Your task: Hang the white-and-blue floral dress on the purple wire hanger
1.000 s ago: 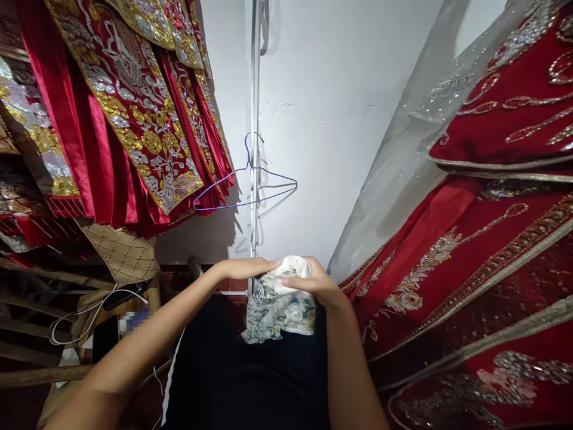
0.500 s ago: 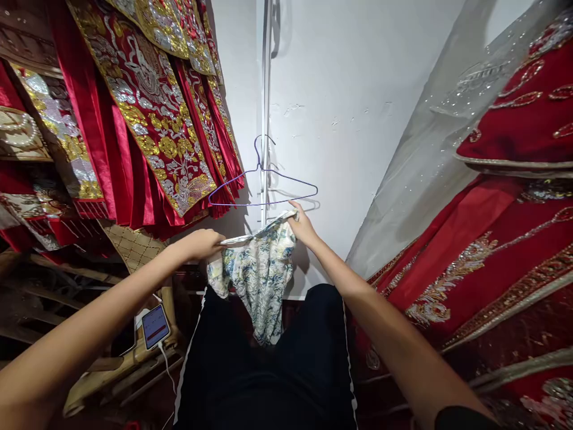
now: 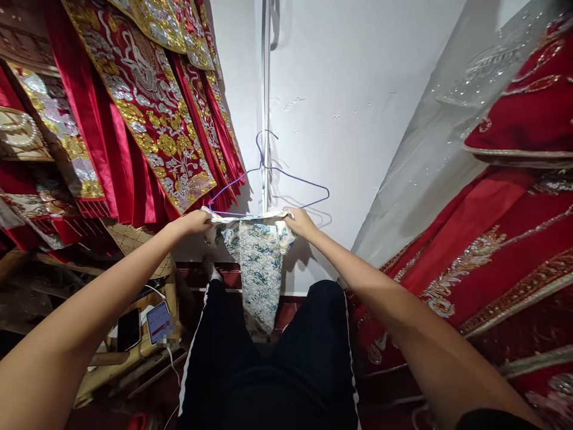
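Left hand (image 3: 197, 221) and right hand (image 3: 301, 223) are gripping the garment (image 3: 261, 269) by its edge. A hanger (image 3: 262, 164) is hanging behind.

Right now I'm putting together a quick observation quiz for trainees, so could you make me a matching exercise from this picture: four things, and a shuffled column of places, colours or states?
Things
1. hanger
2. patterned garment
3. phone with the lit screen
4. red garment with gold embroidery

Places, colours, states
A. held along its top edge by the left hand and the right hand
B. in the upper left of the picture
C. thin and purple
D. in the lower left of the picture

Right pairs: 1-C, 2-A, 3-D, 4-B
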Demonstrator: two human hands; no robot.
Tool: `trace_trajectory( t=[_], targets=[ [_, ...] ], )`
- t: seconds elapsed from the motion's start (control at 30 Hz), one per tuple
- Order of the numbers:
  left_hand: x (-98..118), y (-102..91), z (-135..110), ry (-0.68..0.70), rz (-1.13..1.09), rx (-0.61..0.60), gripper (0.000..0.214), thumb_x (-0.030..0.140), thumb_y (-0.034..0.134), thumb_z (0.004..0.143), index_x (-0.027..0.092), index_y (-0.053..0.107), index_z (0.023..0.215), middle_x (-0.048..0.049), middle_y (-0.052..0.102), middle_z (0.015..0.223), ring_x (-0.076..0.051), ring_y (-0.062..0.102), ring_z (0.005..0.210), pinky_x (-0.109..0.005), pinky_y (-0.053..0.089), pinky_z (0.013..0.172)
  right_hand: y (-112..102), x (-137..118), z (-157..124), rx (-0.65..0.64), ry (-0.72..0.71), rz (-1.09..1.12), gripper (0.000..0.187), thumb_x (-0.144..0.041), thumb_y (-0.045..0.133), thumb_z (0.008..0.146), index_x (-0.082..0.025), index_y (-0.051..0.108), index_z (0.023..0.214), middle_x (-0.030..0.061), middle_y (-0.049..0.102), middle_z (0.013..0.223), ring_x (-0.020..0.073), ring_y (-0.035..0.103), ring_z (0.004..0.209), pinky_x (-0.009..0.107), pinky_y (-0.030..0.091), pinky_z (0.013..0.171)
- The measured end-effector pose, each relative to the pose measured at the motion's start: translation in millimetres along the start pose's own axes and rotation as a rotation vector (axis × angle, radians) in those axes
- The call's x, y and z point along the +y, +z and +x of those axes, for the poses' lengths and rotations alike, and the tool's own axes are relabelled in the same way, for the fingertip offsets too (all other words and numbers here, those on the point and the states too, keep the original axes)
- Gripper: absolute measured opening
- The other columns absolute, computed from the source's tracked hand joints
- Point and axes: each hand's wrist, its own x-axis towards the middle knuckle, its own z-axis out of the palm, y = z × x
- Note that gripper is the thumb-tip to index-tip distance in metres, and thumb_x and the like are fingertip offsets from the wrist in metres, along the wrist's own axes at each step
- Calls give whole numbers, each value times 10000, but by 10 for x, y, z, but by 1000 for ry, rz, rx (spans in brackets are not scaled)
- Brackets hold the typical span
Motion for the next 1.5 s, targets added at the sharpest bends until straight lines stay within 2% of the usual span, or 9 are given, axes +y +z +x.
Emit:
trace_trajectory(
  t=[0.3, 0.47, 0.57, 0.77, 0.9, 1.0, 1.13, 1.3, 1.5],
  targets=[
    [171, -185, -206, 29, -47, 185, 299, 373, 465, 847, 162, 674, 819, -129, 710, 1000, -276, 652, 945, -353, 499, 887, -272, 3, 6, -42, -54, 34, 163, -276, 462, 808, -197, 483, 668, -14, 500, 609, 147, 440, 634, 252, 308, 630],
    [269, -213, -341, 173, -126, 326, 291, 262, 438, 833, 153, 646, 1004, -130, 551, 1388, -274, 500, 1301, -374, 406, 1108, -331, 25, -20, -36, -29, 47, 145, -268, 466, 801, -189, 530, 698, -14, 515, 622, 147, 438, 641, 255, 316, 637],
    [289, -211, -377, 191, -97, 351, 313, 235, 442, 822, 146, 637, 1051, -137, 477, 1464, -283, 449, 1360, -394, 364, 1157, -382, -9, 42, -71, 8, 40, 176, -285, 500, 803, -179, 551, 672, -5, 532, 636, 150, 460, 660, 255, 336, 642],
    [310, -294, -433, 241, 25, 290, 369, 329, 413, 896, 116, 620, 1116, -178, 453, 1490, -308, 422, 1392, -409, 334, 1174, -635, -44, 328, -277, 349, 188, 186, -296, 649, 766, -144, 621, 664, 46, 602, 637, 167, 535, 609, 290, 430, 604],
    [335, -456, -405, 329, 36, 256, 352, 327, 437, 877, 152, 641, 1104, -126, 468, 1494, -300, 435, 1380, -409, 331, 1169, -836, -64, 564, -544, 698, 445, 213, -223, 786, 659, -110, 703, 820, 102, 694, 719, 209, 629, 660, 314, 524, 613],
    [301, -579, -347, 395, 60, 182, 364, 336, 454, 857, 183, 656, 1118, -89, 475, 1494, -276, 413, 1390, -390, 275, 1195, -879, -106, 677, -641, 815, 520, 246, -168, 793, 651, -108, 717, 877, 95, 710, 732, 197, 655, 669, 302, 550, 627],
    [203, -646, -297, 406, 71, 132, 428, 360, 456, 848, 195, 648, 1194, -82, 476, 1497, -266, 370, 1417, -388, 237, 1206, -743, -133, 700, -586, 815, 559, 221, -151, 765, 677, -108, 717, 888, 102, 728, 756, 197, 670, 680, 288, 555, 618],
    [88, -639, -268, 440, 46, 155, 375, 359, 502, 828, 194, 681, 1113, -92, 527, 1451, -275, 417, 1386, -398, 234, 1201, -433, -72, 635, -353, 701, 559, 166, -162, 739, 669, -119, 698, 824, 90, 716, 716, 216, 668, 667, 313, 551, 616],
    [10, -765, -217, 413, 17, 106, 352, 343, 543, 789, 194, 689, 1072, -92, 534, 1448, -268, 426, 1381, -398, 245, 1187, -117, 40, 640, -136, 634, 490, 187, -223, 730, 623, -130, 662, 770, 12, 631, 620, 146, 569, 592, 252, 456, 541]
  ],
)
